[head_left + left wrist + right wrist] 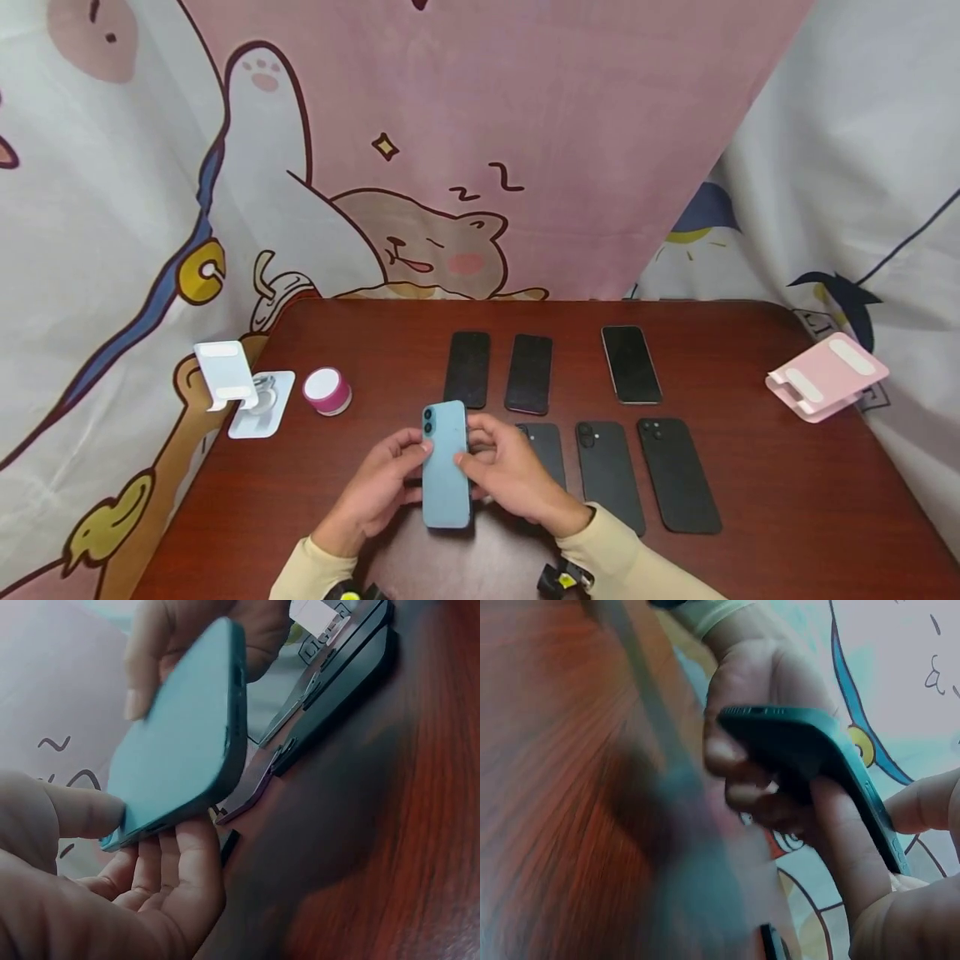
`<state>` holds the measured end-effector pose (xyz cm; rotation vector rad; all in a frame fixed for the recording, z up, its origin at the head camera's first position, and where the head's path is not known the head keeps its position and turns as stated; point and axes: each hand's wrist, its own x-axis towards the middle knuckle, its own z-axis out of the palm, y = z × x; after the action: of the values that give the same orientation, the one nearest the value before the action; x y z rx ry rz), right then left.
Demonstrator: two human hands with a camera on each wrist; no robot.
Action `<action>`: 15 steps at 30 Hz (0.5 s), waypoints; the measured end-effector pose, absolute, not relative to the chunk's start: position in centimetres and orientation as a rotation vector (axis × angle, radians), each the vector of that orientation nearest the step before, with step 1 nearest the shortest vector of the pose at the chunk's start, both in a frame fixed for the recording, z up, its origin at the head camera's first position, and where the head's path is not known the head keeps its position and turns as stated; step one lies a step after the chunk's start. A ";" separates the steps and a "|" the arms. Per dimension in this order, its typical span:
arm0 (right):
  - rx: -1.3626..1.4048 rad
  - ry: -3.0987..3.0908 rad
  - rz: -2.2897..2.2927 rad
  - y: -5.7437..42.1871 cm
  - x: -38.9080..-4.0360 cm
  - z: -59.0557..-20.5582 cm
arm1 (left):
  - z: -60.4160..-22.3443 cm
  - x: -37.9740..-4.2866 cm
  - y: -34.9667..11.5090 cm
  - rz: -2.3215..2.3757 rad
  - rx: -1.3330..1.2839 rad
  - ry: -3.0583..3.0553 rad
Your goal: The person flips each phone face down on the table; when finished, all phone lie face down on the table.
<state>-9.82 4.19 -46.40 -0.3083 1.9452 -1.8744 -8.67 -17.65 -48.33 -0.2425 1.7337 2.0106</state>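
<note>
A light blue smartphone (447, 487) is held up between both hands over the front of the table, its back with two camera lenses facing up in the head view. My left hand (378, 485) grips its left edge, thumb on the back just below the lenses and fingers underneath. On the opposite edge my right hand (517, 473) pinches it, thumb on the back. The left wrist view shows the blue back of the phone (180, 742) tilted above the tabletop. Its dark front (795, 754) appears in the right wrist view, with fingers against it.
Two dark phones (467, 369) (529, 373) and a silver-edged phone (632, 364) lie at the back. Black phones (611, 475) (678, 475) lie back-up at right, another (551, 450) partly behind my right hand. A pale stand (228, 372), pink-white jar (327, 391) and pink stand (828, 375) flank them.
</note>
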 end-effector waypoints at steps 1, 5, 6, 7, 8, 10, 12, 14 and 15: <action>-0.305 1.958 -1.869 4.3 -9.9 -46.5 | -48.3 -8.7 -17.6 2.010 -0.247 1.755; -0.288 2.040 -1.830 5.0 -10.2 -47.2 | -48.1 -8.8 -17.3 1.996 -0.269 1.836; -0.289 2.067 -1.813 5.1 -10.3 -47.3 | -48.1 -8.8 -17.3 1.986 -0.277 1.859; -0.291 2.094 -1.793 5.3 -10.3 -47.5 | -48.1 -8.8 -17.2 1.975 -0.283 1.881; -0.297 2.127 -1.770 5.4 -10.4 -47.7 | -48.1 -8.8 -17.1 1.963 -0.288 1.903; -0.320 2.189 -1.720 5.6 -10.4 -48.1 | -48.2 -8.7 -17.0 1.941 -0.301 1.947; -0.342 2.239 -1.673 5.8 -10.4 -48.3 | -48.3 -8.6 -16.9 1.929 -0.304 1.978; -0.357 2.268 -1.639 5.9 -10.4 -48.5 | -48.4 -8.5 -16.8 1.931 -0.304 1.987; -0.370 2.279 -1.626 6.0 -10.5 -48.7 | -48.4 -8.5 -16.8 1.936 -0.305 1.986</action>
<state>-10.45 5.97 -48.66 -0.3697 2.2790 -1.6264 -8.46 -16.79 -48.41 -0.3049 1.9857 1.9361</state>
